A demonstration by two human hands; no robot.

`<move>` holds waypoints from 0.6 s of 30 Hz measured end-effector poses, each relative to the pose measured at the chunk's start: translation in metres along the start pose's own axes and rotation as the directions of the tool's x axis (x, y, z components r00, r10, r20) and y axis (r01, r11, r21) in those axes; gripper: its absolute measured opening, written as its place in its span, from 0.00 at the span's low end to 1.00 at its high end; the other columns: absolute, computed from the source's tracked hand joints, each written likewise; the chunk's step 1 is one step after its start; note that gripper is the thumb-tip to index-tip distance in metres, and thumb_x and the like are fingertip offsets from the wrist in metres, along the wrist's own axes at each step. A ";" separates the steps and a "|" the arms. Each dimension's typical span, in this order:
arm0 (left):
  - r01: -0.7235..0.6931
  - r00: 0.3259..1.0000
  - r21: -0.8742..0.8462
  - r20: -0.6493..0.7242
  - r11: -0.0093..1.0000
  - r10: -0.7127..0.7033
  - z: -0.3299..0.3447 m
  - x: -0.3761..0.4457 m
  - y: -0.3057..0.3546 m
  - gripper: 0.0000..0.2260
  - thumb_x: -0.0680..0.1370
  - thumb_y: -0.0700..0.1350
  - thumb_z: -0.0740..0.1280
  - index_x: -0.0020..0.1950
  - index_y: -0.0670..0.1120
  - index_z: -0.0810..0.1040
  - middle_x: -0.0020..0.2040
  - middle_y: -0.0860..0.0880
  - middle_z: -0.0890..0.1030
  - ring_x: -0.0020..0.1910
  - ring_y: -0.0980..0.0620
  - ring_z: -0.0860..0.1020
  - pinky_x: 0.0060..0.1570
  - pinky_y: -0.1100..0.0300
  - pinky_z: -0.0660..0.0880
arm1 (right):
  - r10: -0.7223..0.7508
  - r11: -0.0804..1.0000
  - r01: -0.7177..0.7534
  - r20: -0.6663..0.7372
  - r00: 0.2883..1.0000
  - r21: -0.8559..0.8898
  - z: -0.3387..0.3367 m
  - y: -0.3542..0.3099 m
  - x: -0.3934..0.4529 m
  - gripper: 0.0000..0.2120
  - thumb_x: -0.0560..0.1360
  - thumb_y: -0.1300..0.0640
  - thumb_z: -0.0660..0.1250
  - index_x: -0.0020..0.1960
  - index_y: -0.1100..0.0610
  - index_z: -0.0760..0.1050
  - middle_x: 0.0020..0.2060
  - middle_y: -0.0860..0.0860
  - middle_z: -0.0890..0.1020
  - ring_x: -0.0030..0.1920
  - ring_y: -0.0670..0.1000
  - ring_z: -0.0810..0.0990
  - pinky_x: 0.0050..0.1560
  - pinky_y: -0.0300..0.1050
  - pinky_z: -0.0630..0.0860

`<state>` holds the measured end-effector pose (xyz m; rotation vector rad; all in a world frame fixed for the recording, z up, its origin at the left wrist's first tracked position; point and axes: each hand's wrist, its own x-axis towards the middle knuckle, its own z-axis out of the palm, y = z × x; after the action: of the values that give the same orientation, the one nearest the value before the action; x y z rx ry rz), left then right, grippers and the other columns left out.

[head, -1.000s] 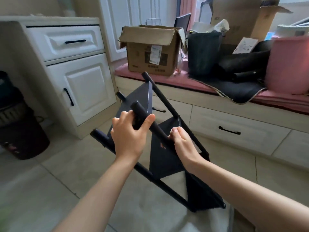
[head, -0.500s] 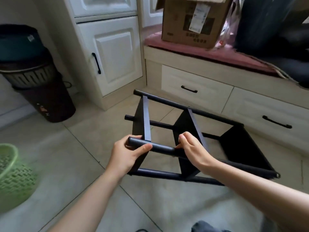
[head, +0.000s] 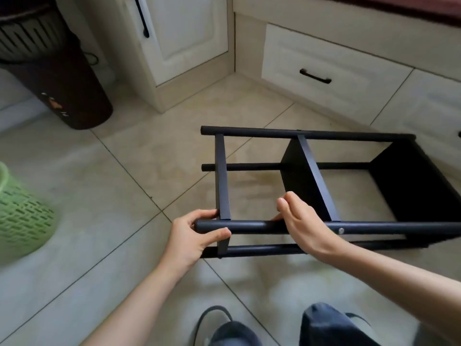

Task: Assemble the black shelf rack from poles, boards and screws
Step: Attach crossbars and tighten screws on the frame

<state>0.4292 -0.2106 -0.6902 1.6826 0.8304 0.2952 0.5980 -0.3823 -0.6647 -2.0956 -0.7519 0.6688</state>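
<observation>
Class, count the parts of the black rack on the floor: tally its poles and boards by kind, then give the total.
Poles: 4
Boards: 3
Total: 7

Rack [head: 311, 176]: I see it on its side, mid-floor [head: 124, 171].
Bin [head: 50, 71]: far-left corner.
Basket [head: 20, 211]: left edge.
Drawers [head: 324, 71]: behind rack.
</observation>
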 end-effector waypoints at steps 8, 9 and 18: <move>0.014 0.994 0.127 0.104 0.992 -0.027 0.000 -0.006 -0.029 0.32 0.61 0.48 0.84 0.60 0.65 0.76 0.51 0.54 0.86 0.55 0.58 0.82 0.59 0.62 0.75 | 0.050 0.999 -0.048 0.095 0.994 -0.026 0.009 0.015 -0.011 0.15 0.83 0.47 0.52 0.44 0.57 0.64 0.40 0.59 0.80 0.41 0.60 0.76 0.46 0.57 0.75; 0.012 0.993 0.155 0.117 0.988 -0.030 0.000 -0.006 -0.031 0.34 0.62 0.47 0.84 0.61 0.67 0.74 0.51 0.54 0.86 0.55 0.59 0.82 0.59 0.62 0.74 | 0.047 0.999 -0.044 0.107 0.993 -0.027 0.010 0.016 -0.012 0.15 0.83 0.47 0.51 0.44 0.57 0.64 0.39 0.59 0.80 0.39 0.59 0.75 0.45 0.58 0.75; -0.230 0.957 0.573 0.278 0.786 0.077 -0.009 0.003 -0.018 0.33 0.63 0.73 0.67 0.67 0.74 0.63 0.56 0.72 0.71 0.60 0.75 0.65 0.73 0.48 0.64 | 0.088 0.996 -0.085 0.085 0.992 -0.038 0.023 0.029 -0.011 0.13 0.82 0.44 0.50 0.43 0.49 0.63 0.39 0.56 0.79 0.37 0.55 0.76 0.38 0.49 0.73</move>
<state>0.4190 -0.2009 -0.7050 2.3413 0.6315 -0.0864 0.5826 -0.3931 -0.6984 -2.1523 -0.7277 0.8039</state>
